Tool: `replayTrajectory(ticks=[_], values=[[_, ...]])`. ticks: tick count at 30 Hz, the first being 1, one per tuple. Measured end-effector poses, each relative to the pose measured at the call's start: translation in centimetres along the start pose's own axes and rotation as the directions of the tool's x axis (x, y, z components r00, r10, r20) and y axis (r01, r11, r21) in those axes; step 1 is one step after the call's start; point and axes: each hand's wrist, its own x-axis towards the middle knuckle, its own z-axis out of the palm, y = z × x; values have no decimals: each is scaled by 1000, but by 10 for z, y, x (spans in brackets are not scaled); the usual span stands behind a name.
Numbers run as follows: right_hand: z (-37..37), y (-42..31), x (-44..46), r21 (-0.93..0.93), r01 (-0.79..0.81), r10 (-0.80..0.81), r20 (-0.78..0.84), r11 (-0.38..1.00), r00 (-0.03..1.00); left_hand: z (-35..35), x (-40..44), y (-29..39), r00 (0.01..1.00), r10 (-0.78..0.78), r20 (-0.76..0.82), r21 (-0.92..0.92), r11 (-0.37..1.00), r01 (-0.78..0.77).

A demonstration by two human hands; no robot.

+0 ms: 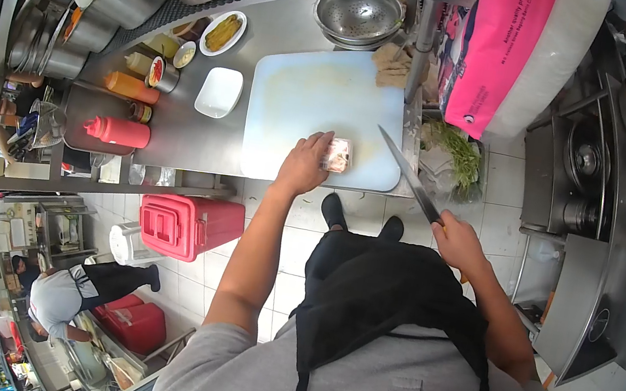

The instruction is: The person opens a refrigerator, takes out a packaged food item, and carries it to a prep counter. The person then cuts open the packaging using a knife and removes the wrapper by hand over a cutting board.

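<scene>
Our left hand (pixel 304 163) has its grip clamped on the side of a small clear pack (pixel 338 155) near the close edge of the cutting board (pixel 303 104), probably to steady it within easy reach. Our right hand (pixel 456 240) has its grip closed round the handle of the knife (pixel 408 174); the blade angles over the board's right side, apart from our left fingers, which seems safer. The white dish (pixel 219 92) sits on the bench (pixel 213 151), handy beside the board.
</scene>
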Motion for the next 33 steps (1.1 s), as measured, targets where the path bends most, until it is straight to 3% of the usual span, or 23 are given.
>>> replayTrajectory(ticks=[2,5,8,9,12,14,19,25,33], values=[[-2,-15,8,-80,-26,30,47,996,998,-7,-1,-11,996,80,-29,-103,991,-83],[6,-25,21,-142,43,-39,32,989,999,-25,-4,-30,972,-229,-51,-503,847,173],[10,-42,29,-240,22,-13,37,970,999,-27,-2,-31,859,-482,-173,-584,753,304],[12,-44,31,-243,28,-20,33,970,999,-24,-2,-21,836,-485,-255,-596,760,259],[16,-53,36,-240,45,-45,7,970,999,7,8,-9,803,-460,-380,-552,809,202],[13,-69,38,-224,63,-70,-21,973,997,22,12,14,796,-205,-570,-251,966,69],[10,-102,45,-294,78,-59,73,953,996,50,18,33,814,-100,-573,-65,995,77],[5,-118,45,-320,54,-19,112,946,994,54,20,33,866,-119,-487,-100,992,80],[8,-118,41,-298,72,-57,59,952,997,58,21,32,851,-109,-514,-121,991,54]])
